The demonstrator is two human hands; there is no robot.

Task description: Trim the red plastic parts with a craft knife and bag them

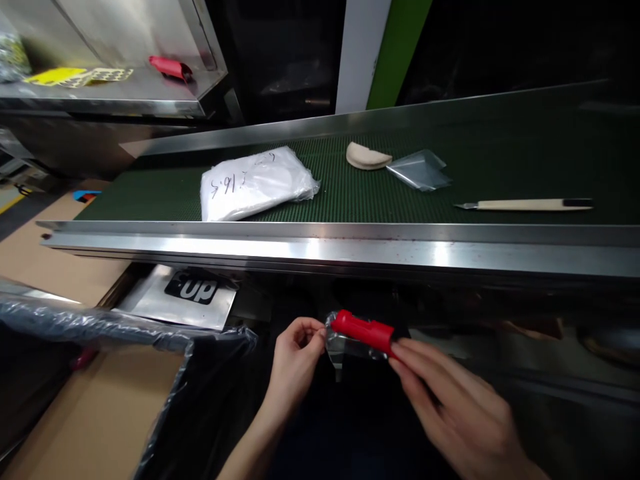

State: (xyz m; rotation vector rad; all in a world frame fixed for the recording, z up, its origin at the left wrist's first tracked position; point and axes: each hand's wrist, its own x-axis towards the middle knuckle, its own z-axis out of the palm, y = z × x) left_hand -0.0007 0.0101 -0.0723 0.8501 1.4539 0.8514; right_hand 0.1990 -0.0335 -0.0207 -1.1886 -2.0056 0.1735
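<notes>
My right hand grips one end of a red tube-shaped plastic part between thumb and fingers. The part is held at a slant below the front rail of the conveyor. My left hand is closed in a pinch on the edge of a clear plastic bag, at the far end of the red part. Some of the film hangs down under the part; whether the part's tip is inside the bag I cannot tell. Beyond my hands, a craft knife with a pale handle lies on the green belt.
On the conveyor belt lie a white plastic-wrapped pack with handwriting, a beige half-round pad and a clear bag. Its metal rail crosses before me. Left stands a box lined with black plastic. Another red part rests on a metal shelf.
</notes>
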